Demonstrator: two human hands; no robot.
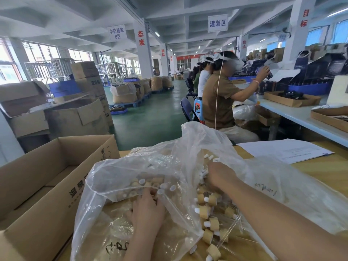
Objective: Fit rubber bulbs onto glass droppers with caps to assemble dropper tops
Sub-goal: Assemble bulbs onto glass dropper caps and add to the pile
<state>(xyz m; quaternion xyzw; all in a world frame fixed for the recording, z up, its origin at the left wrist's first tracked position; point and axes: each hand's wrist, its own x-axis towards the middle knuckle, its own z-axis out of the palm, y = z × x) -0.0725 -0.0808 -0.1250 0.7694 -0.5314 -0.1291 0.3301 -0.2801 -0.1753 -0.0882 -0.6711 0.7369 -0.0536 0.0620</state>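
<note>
Left hand [146,208]: 6 o'clock, fingers among caps [156,180] inside plastic bag [113,178]; grip unclear.
Right hand [219,176]: 5 o'clock, fingertips hidden in white bulbs [204,173]; grip unclear.
Assembled droppers [211,226]: piled between forearms, 5 o'clock.

Of the person only two forearms [273,213] are visible, both bare along all the length that shows, and the left hand [146,210] and the right hand [220,176] are uncovered as well.
</note>
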